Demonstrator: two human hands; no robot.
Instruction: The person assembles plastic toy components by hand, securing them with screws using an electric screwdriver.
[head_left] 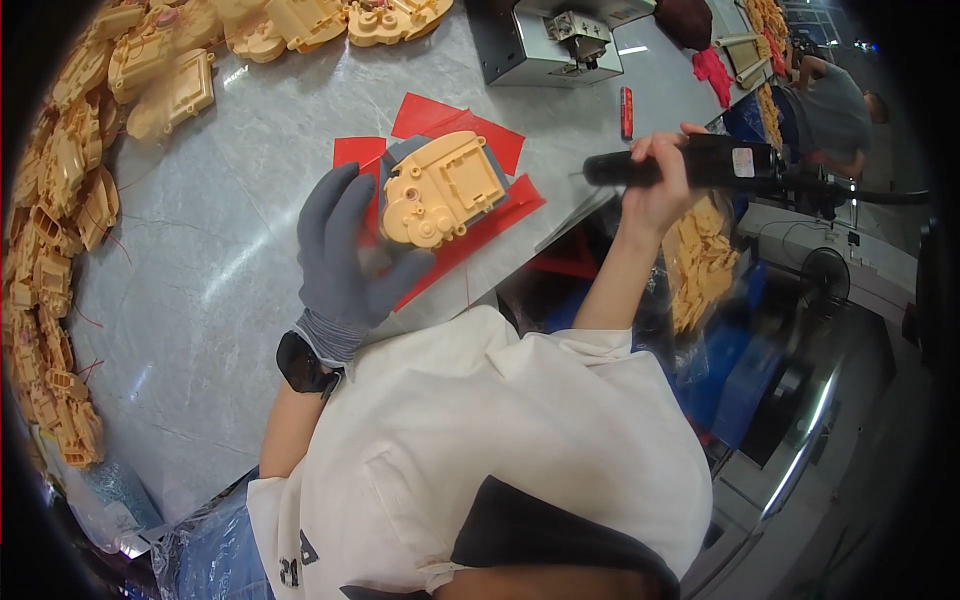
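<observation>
My left hand (345, 255), in a grey knit glove, is open beside a yellow plastic housing (462, 185). Its fingers reach up along the left of the part, and the thumb lies just below the lower edge; whether they touch it I cannot tell. The housing, with round bosses and a rectangular recess, sits on a grey block (402, 150) fixed to the table with red tape (480, 230). Bare and raised to the right, my right hand (660, 185) is closed around a black electric screwdriver (720, 163), its thin bit pointing left toward the housing.
Many yellow housings (60, 250) line the table's left and far edges. A metal machine (550, 45) stands at the back, with a red cylinder (627, 112) near it. More yellow parts in a bag (700, 265) sit below the right edge. Another person (835, 110) is at far right.
</observation>
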